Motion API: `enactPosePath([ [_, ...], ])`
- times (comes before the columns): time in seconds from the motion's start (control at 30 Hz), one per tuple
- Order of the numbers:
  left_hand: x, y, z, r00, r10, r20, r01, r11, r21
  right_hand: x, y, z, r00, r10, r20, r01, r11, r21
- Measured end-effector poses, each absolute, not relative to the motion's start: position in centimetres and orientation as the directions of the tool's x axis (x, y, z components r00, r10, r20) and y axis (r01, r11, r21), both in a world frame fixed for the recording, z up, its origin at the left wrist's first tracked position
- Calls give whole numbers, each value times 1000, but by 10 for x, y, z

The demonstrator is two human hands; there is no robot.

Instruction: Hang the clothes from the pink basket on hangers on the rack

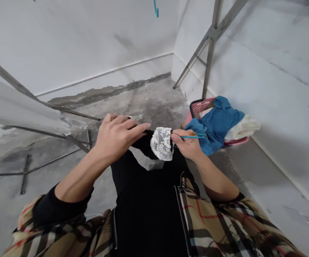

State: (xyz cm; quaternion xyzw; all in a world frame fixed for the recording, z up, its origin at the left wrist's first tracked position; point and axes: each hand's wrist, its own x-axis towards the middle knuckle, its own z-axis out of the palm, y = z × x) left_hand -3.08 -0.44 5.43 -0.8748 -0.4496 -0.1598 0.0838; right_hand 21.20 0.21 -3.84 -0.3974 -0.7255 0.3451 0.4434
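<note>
While left fingers [133, 129] grip black cloth [143, 200], right fingers [179, 137] pinch a rightward-pointing blue rod [197, 136].

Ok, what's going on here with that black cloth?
A person holds a black fabric garment with a white lace trim between both hands. The left hand grips the black fabric. The right hand pinches it beside the lace and also holds a thin teal rod. To the right, a pink plastic basket on the grey concrete floor holds a blue cloth garment and a cream cloth.
</note>
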Motion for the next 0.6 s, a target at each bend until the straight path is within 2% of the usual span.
enactPosePath([
  [0.07,-31,-3,57,511,805,301,835,-548,49,213,6,-32,-280,880,383,270,455,-849],
  [0.13,-34,-5,59,457,830,321,862,-502,72,216,8,-31,-203,875,440,275,482,-832],
  [0.2,-40,-9,61,401,830,388,885,-460,71,219,6,-39,-47,849,526,304,514,-802],
  [0.27,-48,-14,62,353,813,463,904,-424,55,221,1,-60,187,797,574,321,502,-803],
  [0.33,-58,-20,64,305,796,523,923,-381,42,220,-8,-91,432,757,491,257,418,-871],
  [0.4,-65,-24,65,251,789,561,939,-338,56,214,-16,-124,548,779,306,140,276,-951],
  [0.47,-68,-27,65,197,777,598,950,-303,81,204,-23,-151,507,852,133,62,117,-991],
  [0.6,-67,-30,64,185,763,619,941,-320,114,184,-19,-165,171,980,-98,-47,-91,-995],
])
